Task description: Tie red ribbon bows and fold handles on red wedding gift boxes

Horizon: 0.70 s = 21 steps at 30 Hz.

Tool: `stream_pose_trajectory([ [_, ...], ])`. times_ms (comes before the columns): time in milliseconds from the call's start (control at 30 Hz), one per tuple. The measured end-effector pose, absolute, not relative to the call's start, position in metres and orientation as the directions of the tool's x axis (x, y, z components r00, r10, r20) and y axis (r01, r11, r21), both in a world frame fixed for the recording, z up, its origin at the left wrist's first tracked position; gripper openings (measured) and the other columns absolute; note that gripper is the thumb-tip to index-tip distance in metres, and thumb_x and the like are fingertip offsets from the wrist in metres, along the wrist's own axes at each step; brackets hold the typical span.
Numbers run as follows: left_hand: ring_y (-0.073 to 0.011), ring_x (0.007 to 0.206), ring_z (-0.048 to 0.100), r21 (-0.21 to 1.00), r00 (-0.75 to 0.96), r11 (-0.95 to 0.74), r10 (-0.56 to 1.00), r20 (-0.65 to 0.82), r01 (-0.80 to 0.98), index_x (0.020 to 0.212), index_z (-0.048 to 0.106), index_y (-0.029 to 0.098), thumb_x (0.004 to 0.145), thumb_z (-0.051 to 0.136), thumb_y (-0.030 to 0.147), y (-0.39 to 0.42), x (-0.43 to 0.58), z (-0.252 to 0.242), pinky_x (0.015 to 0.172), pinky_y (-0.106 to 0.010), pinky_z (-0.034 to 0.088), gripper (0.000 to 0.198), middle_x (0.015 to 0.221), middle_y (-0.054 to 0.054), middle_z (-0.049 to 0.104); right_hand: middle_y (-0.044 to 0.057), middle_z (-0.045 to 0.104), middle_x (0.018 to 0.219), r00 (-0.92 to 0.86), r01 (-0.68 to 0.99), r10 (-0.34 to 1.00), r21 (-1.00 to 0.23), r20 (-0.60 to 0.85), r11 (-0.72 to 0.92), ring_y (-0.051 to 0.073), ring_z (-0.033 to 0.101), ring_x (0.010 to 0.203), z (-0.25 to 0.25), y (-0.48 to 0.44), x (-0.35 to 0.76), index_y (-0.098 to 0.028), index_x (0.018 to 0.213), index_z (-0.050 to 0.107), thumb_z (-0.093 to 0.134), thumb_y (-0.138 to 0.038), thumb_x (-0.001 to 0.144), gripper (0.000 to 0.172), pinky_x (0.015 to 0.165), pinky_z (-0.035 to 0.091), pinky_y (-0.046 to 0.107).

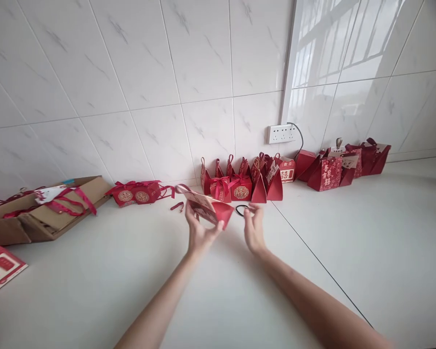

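left hand [198, 233] pinches flat red box [210, 209] | right hand [253, 229] pinches black loop [241, 210] | gift boxes [241, 184] behind; carton [39, 218] left

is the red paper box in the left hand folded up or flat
Mostly flat: the red paper gift box in the left hand shows spread panels, no closed top.

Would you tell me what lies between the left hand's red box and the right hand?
A small black loop, beside the red box and right hand, in the head view.
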<state>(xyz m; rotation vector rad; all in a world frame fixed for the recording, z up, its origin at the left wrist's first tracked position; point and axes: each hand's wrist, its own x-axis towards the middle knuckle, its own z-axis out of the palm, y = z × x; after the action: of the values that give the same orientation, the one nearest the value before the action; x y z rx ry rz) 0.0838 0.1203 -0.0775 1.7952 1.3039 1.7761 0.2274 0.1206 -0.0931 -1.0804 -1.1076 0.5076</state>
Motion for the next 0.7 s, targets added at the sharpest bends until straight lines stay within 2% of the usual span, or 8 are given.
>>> stream_pose_trajectory([
  [67, -0.0362, 0.134, 0.032, 0.79, -0.139, -0.394, 0.851, 0.507, 0.469, 0.141, 0.008, 0.013, 0.053, 0.077, 0.045, 0.104, 0.091, -0.096, 0.105, -0.049, 0.037, 0.117, 0.14, -0.026, 0.028, 0.013, 0.046, 0.117, 0.393, 0.123, 0.778, -0.867, 0.49, 0.483, 0.022, 0.05, 0.107, -0.088, 0.125, 0.245, -0.021, 0.111, 0.038, 0.037, -0.05, 0.087, 0.038, 0.088, 0.044, 0.039],
  [133, -0.036, 0.126, 0.042, 0.791, -0.035, -0.333, 0.913, 0.407, 0.514, 0.138, 0.022, 0.013, 0.054, 0.077, 0.042, 0.093, 0.094, -0.104, 0.099, -0.048, 0.042, 0.105, 0.133, -0.023, 0.041, 0.012, 0.047, 0.118, 0.287, 0.13, 0.778, -0.827, 0.56, 0.547, 0.022, 0.052, 0.104, -0.082, 0.123, 0.253, -0.02, 0.113, 0.037, 0.038, -0.053, 0.086, 0.043, 0.084, 0.046, 0.038],
  [267, -0.0251, 0.092, 0.061, 0.807, 0.068, -0.321, 0.94, 0.333, 0.496, 0.098, 0.056, 0.02, 0.078, 0.053, 0.05, 0.091, 0.086, -0.095, 0.085, -0.039, 0.048, 0.036, 0.095, -0.008, 0.063, 0.001, 0.056, 0.079, 0.112, 0.222, 0.818, -0.817, 0.564, 0.533, 0.016, 0.054, 0.068, -0.075, 0.112, 0.248, -0.019, 0.108, 0.043, 0.045, -0.049, 0.085, 0.037, 0.063, 0.046, 0.03],
  [333, -0.0226, 0.084, 0.06, 0.817, -0.054, -0.339, 0.911, 0.409, 0.467, 0.093, 0.055, 0.02, 0.082, 0.046, 0.051, 0.096, 0.08, -0.088, 0.081, -0.038, 0.048, 0.034, 0.087, -0.007, 0.061, -0.001, 0.054, 0.071, 0.072, 0.235, 0.83, -0.818, 0.553, 0.524, 0.015, 0.051, 0.063, -0.073, 0.107, 0.243, -0.019, 0.095, 0.047, 0.045, -0.048, 0.086, 0.03, 0.061, 0.044, 0.028],
  [400, -0.0225, 0.093, 0.058, 0.772, -0.176, -0.459, 0.799, 0.575, 0.439, 0.102, 0.051, 0.019, 0.08, 0.052, 0.048, 0.099, 0.076, -0.082, 0.084, -0.037, 0.048, 0.037, 0.097, -0.008, 0.058, -0.001, 0.051, 0.069, -0.007, 0.227, 0.819, -0.796, 0.574, 0.561, 0.014, 0.049, 0.062, -0.07, 0.103, 0.239, -0.019, 0.078, 0.047, 0.045, -0.049, 0.086, 0.031, 0.06, 0.042, 0.027],
  [500, -0.0198, 0.101, 0.057, 0.622, -0.155, -0.673, 0.619, 0.77, 0.4, 0.11, 0.045, 0.02, 0.08, 0.057, 0.039, 0.096, 0.075, -0.075, 0.082, -0.032, 0.05, 0.037, 0.107, -0.01, 0.056, -0.003, 0.044, 0.063, -0.157, 0.19, 0.795, -0.772, 0.585, 0.606, 0.012, 0.043, 0.056, -0.066, 0.096, 0.236, -0.021, 0.069, 0.04, 0.046, -0.049, 0.085, 0.033, 0.053, 0.038, 0.025],
  [600, -0.0145, 0.086, 0.061, 0.514, -0.098, -0.769, 0.519, 0.849, 0.38, 0.103, 0.047, 0.021, 0.083, 0.058, 0.029, 0.087, 0.078, -0.07, 0.071, -0.025, 0.051, 0.024, 0.093, -0.005, 0.06, -0.003, 0.046, 0.064, -0.224, 0.18, 0.796, -0.779, 0.562, 0.601, 0.013, 0.045, 0.056, -0.067, 0.09, 0.231, -0.02, 0.082, 0.044, 0.046, -0.046, 0.087, 0.026, 0.053, 0.04, 0.026],
  [700, -0.0143, 0.083, 0.063, 0.485, -0.119, -0.776, 0.481, 0.869, 0.403, 0.098, 0.049, 0.019, 0.085, 0.057, 0.026, 0.082, 0.081, -0.072, 0.074, -0.026, 0.052, 0.016, 0.087, -0.004, 0.061, 0.005, 0.055, 0.087, -0.038, 0.274, 0.779, -0.743, 0.626, 0.61, 0.019, 0.056, 0.078, -0.074, 0.09, 0.224, -0.018, 0.111, 0.04, 0.051, -0.041, 0.085, 0.036, 0.071, 0.048, 0.034],
])
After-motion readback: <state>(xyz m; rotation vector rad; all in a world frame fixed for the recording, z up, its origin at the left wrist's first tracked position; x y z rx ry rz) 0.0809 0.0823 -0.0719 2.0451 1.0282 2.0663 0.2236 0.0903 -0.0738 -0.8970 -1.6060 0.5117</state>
